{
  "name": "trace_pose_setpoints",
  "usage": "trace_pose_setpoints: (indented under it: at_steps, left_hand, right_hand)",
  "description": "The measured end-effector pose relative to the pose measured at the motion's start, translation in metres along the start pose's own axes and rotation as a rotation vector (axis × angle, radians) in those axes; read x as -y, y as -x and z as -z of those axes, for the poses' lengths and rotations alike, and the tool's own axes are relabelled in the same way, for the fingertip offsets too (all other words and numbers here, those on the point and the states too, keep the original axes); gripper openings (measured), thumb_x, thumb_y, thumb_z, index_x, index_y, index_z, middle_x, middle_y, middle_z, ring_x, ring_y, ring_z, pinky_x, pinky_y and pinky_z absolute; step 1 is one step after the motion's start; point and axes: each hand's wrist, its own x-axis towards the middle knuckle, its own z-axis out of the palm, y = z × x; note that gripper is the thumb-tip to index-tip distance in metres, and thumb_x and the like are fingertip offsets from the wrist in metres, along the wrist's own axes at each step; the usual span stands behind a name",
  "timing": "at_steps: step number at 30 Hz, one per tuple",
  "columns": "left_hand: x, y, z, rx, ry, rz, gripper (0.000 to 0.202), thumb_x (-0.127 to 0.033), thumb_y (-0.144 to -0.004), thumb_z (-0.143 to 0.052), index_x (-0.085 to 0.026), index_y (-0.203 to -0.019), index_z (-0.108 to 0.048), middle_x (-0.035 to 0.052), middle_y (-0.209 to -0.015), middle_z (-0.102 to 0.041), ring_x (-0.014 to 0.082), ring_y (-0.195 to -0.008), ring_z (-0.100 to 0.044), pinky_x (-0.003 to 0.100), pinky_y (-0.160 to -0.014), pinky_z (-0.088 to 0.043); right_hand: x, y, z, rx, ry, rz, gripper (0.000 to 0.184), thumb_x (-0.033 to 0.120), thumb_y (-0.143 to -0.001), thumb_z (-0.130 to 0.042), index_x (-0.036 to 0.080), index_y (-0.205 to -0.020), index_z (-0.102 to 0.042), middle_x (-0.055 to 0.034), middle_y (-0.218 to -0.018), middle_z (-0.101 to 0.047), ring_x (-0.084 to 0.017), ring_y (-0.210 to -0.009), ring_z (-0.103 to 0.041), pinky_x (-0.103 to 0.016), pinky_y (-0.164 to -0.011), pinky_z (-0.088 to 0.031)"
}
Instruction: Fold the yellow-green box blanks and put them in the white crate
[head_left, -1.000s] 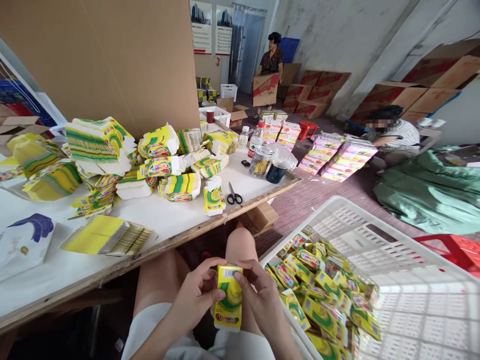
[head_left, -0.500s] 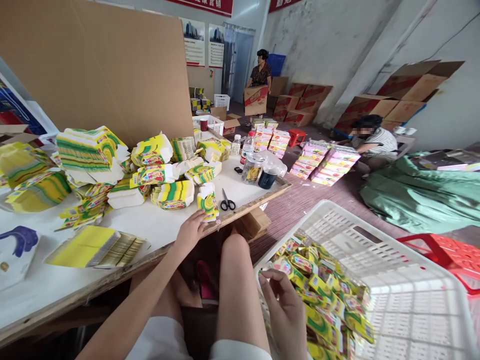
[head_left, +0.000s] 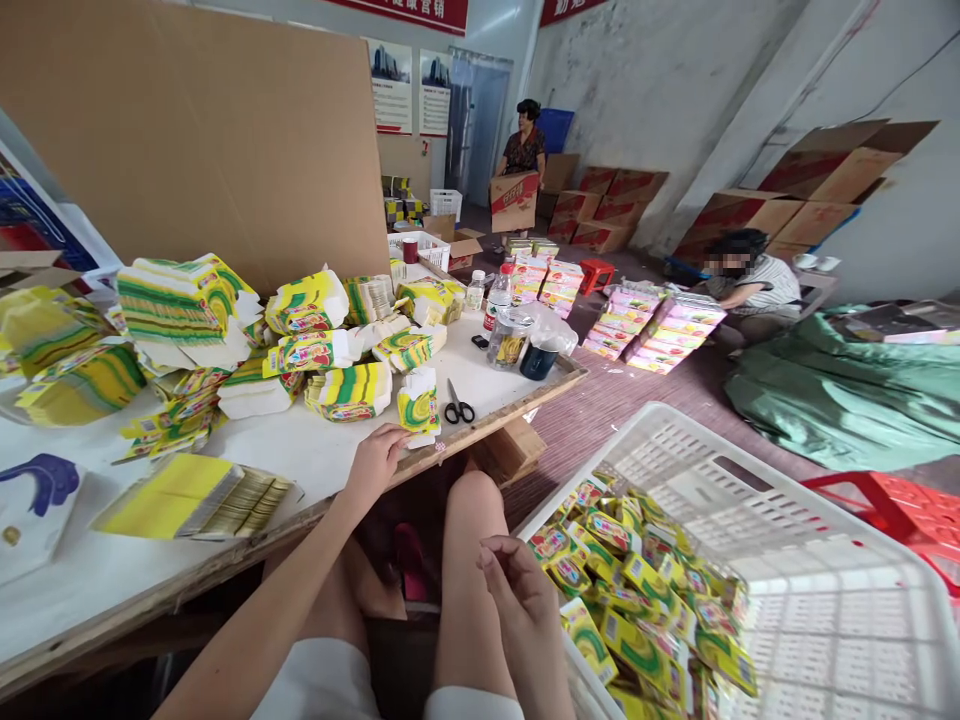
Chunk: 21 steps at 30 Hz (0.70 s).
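My left hand reaches onto the white table and its fingertips touch a small stack of flat yellow-green cartons near the table's front edge. What the fingers do at the stack is hidden. My right hand hangs over my knee beside the white plastic crate, fingers loosely curled and holding nothing. The crate holds several folded yellow-green boxes.
Piles of flat cartons cover the table, with scissors, bottles and a jar. A cardboard sheet stands behind. One person carries a box at the back; another sits by pink packs. A red stool stands right.
A second ago both hands held a folded box in my lap. That box is gone from my hands; the left hand went to the table's carton stack, the right drew back from the crate.
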Motion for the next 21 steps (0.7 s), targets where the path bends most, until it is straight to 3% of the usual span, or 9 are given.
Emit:
trace_pose_setpoints:
  at_steps: [2,5,7,10,12,15,17,19,21]
  left_hand:
    - [-0.011,0.01,0.01,-0.104,0.002,-0.027,0.025,-0.017,-0.098,-0.05,-0.016,-0.103,-0.074,0.0101,-0.101,-0.077,0.0234,-0.092,-0.074,0.039,-0.085,-0.062]
    - [-0.038,0.047,0.026,-0.194,0.023,-0.114,0.029,-0.012,-0.097,-0.05,-0.017,-0.117,-0.07,0.0114,-0.115,-0.075,0.0233,-0.107,-0.071,0.039,-0.097,-0.059]
    - [-0.059,0.082,0.035,-0.159,0.057,-0.209,0.03,-0.012,-0.095,-0.055,-0.023,-0.118,-0.07,0.0065,-0.114,-0.076,0.0193,-0.105,-0.073,0.03,-0.096,-0.06]
    - [-0.086,0.128,0.043,-0.02,0.183,-0.308,0.042,-0.006,-0.091,-0.06,-0.02,-0.13,-0.065,0.0096,-0.123,-0.073,0.0222,-0.112,-0.07,0.03,-0.098,-0.06]
    - [-0.098,0.141,0.047,0.002,0.359,-0.133,0.044,-0.007,-0.089,-0.063,-0.022,-0.131,-0.064,0.0103,-0.129,-0.07,0.0242,-0.115,-0.069,0.031,-0.097,-0.06]
    - [-0.109,0.131,0.056,-0.043,0.792,0.4,0.04,-0.026,-0.092,-0.065,-0.025,-0.132,-0.063,0.0108,-0.133,-0.068,0.0278,-0.115,-0.069,0.034,-0.093,-0.061]
    - [-0.114,0.115,0.062,0.037,1.117,0.696,0.045,-0.041,-0.089,-0.068,-0.023,-0.129,-0.066,0.0131,-0.127,-0.072,0.0314,-0.112,-0.07,0.039,-0.093,-0.06]
    - [-0.118,0.102,0.068,0.189,1.373,0.853,0.051,-0.051,-0.081,-0.074,-0.021,-0.121,-0.072,0.0144,-0.117,-0.076,0.0342,-0.108,-0.071,0.043,-0.094,-0.058]
    - [-0.121,0.096,0.071,0.285,1.529,0.912,0.053,-0.055,-0.074,-0.078,-0.021,-0.115,-0.076,0.0149,-0.114,-0.077,0.0352,-0.108,-0.071,0.045,-0.095,-0.057]
  right_hand:
    - [0.001,0.002,-0.003,-0.01,-0.039,-0.016,0.029,0.049,-0.084,-0.07,0.02,-0.085,-0.072,-0.0014,-0.069,-0.066,-0.016,-0.062,-0.057,-0.026,-0.06,-0.049]
    - [0.005,0.003,-0.007,0.0,-0.115,-0.067,0.036,0.054,-0.085,-0.067,0.02,-0.09,-0.075,-0.0045,-0.076,-0.073,-0.016,-0.06,-0.059,-0.027,-0.059,-0.051]
    - [0.008,0.002,-0.01,0.013,-0.179,-0.098,0.039,0.056,-0.083,-0.069,0.021,-0.097,-0.076,-0.0065,-0.086,-0.077,-0.018,-0.067,-0.065,-0.028,-0.06,-0.054]
    - [0.012,0.0,-0.014,0.021,-0.262,-0.1,0.035,0.052,-0.077,-0.076,0.022,-0.094,-0.075,-0.007,-0.093,-0.079,-0.024,-0.082,-0.072,-0.032,-0.069,-0.058]
    - [0.014,0.0,-0.018,0.052,-0.281,-0.108,0.032,0.048,-0.076,-0.079,0.021,-0.092,-0.074,-0.008,-0.094,-0.079,-0.025,-0.085,-0.073,-0.034,-0.073,-0.059]
    - [0.014,0.007,-0.025,0.15,-0.322,-0.135,0.028,0.042,-0.078,-0.08,0.021,-0.094,-0.07,-0.0065,-0.083,-0.08,-0.023,-0.073,-0.073,-0.032,-0.067,-0.058]
    - [0.015,0.014,-0.031,0.225,-0.362,-0.152,0.026,0.04,-0.078,-0.08,0.022,-0.093,-0.068,-0.0047,-0.076,-0.078,-0.021,-0.067,-0.072,-0.03,-0.063,-0.057]
    - [0.015,0.02,-0.035,0.279,-0.393,-0.182,0.025,0.04,-0.079,-0.08,0.021,-0.09,-0.068,-0.0052,-0.077,-0.078,-0.021,-0.069,-0.072,-0.03,-0.065,-0.056]
    - [0.016,0.025,-0.037,0.294,-0.402,-0.224,0.027,0.042,-0.078,-0.08,0.021,-0.091,-0.069,-0.0067,-0.084,-0.079,-0.022,-0.077,-0.072,-0.031,-0.07,-0.056]
